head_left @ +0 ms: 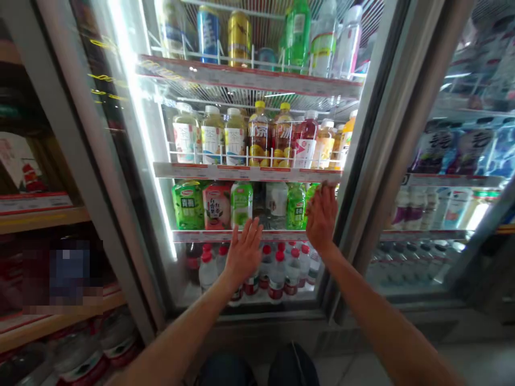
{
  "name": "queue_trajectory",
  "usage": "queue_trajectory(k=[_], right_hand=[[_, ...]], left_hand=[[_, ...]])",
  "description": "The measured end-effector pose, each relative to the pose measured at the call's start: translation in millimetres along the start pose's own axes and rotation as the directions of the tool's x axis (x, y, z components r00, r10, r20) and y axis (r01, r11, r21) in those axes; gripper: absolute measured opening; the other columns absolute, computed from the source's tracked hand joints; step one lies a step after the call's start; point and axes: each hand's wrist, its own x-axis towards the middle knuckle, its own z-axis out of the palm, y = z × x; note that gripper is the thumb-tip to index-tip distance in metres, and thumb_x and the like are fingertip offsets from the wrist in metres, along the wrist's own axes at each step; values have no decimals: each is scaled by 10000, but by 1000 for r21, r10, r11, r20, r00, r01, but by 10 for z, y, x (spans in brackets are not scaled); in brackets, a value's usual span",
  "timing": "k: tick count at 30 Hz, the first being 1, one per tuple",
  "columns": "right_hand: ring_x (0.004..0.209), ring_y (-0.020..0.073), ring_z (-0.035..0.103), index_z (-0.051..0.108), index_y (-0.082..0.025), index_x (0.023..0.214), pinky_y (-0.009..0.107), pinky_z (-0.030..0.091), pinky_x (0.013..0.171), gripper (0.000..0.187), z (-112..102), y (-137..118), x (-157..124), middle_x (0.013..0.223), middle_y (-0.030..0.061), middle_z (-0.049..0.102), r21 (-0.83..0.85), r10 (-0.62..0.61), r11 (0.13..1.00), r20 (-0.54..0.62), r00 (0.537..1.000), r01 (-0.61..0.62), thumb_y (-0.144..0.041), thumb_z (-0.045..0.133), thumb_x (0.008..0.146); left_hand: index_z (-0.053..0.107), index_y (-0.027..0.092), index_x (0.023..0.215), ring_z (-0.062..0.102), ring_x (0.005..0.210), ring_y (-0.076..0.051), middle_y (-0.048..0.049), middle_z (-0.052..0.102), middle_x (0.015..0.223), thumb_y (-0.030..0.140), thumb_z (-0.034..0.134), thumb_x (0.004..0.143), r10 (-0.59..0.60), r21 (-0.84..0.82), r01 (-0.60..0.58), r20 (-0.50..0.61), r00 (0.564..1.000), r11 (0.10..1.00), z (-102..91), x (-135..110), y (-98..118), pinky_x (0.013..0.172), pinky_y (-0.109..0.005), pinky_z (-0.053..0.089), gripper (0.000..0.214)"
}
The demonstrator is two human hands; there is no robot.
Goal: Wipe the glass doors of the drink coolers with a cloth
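A drinks fridge stands in front of me with its glass door swung open to the left. My left hand (243,249) is raised flat, fingers stretched out, in front of the shelf edge (209,236) below the green cartons (188,205). My right hand (322,217) is also flat and held up near the green bottles (296,206) at the right end of that shelf. Neither hand holds anything. Red-capped bottles (277,268) stand on the bottom shelf behind my left wrist.
The open glass door (104,161) hangs at the left. The shelf above holds tea and juice bottles (259,139); cans (239,37) stand higher up. A second closed fridge (450,177) is at the right. Wooden shelves (44,220) with goods are at the far left.
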Motion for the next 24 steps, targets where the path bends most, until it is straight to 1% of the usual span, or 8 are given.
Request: queue_trajectory(k=[3,6,11,14,19,21,23,24], right_hand=[[1397,217,177,176,-183,1450,446,206,1127,623,-103,-260,-458,1436,100,381,41,-230,973,249,941,227,-132,394,868],[1369,187,265,256,-202,1427,446,125,1146,591,-146,-242,-533,1347,82,502,59,-360,932,266,894,358,-143,422,863],[1387,235,210,225,-182,1439,486,188,1107,571,53,-118,273,1444,134,355,-80,-81,994,-12,997,80,-184,377,889],[1398,255,165,207,-162,1443,511,160,1110,594,143,-347,318,1463,142,315,-53,-103,993,17,995,104,-233,395,884],[1379,199,236,221,-216,1437,460,92,1143,617,51,-427,73,1405,79,432,103,-494,869,245,834,485,-220,457,867],[1373,203,253,216,-218,1438,471,128,1130,599,37,-253,292,1424,93,401,19,-394,918,178,902,397,-194,430,878],[1374,240,246,222,-196,1438,501,185,1100,578,62,-106,585,1458,127,332,-77,-171,982,23,985,172,-207,404,890],[1376,257,238,228,-187,1437,511,208,1086,571,81,-75,687,1467,138,309,-94,-85,992,-49,995,80,-217,397,893]], left_hand=[[338,138,1372,207,1383,-223,-114,340,1450,214,445,826,34,15,-35,18,999,999,-6,-83,-44,1146,-457,79,562],[286,146,1400,211,1381,-230,-120,328,1455,238,451,835,-1,34,2,-4,1000,999,-90,-78,-216,1138,-464,123,596],[195,125,1431,184,1386,-251,-154,293,1464,326,464,856,-135,71,142,-105,985,987,-216,32,-570,1129,-485,121,666],[231,113,1419,181,1386,-256,-163,294,1461,378,480,853,-116,87,124,-83,990,988,-219,36,-627,1128,-489,106,673],[252,119,1413,183,1387,-255,-165,292,1461,429,514,832,-117,107,120,-28,993,987,-230,8,-615,1126,-484,119,709],[234,133,1420,178,1389,-249,-159,295,1461,441,519,827,-103,110,104,-14,995,988,-234,0,-630,1125,-483,130,726],[219,139,1425,168,1391,-244,-154,291,1464,438,518,828,-96,111,96,-8,995,989,-231,-7,-646,1125,-485,132,732],[216,137,1426,166,1392,-243,-153,290,1465,436,516,831,-96,110,97,-11,995,989,-226,-10,-651,1125,-486,129,730]])
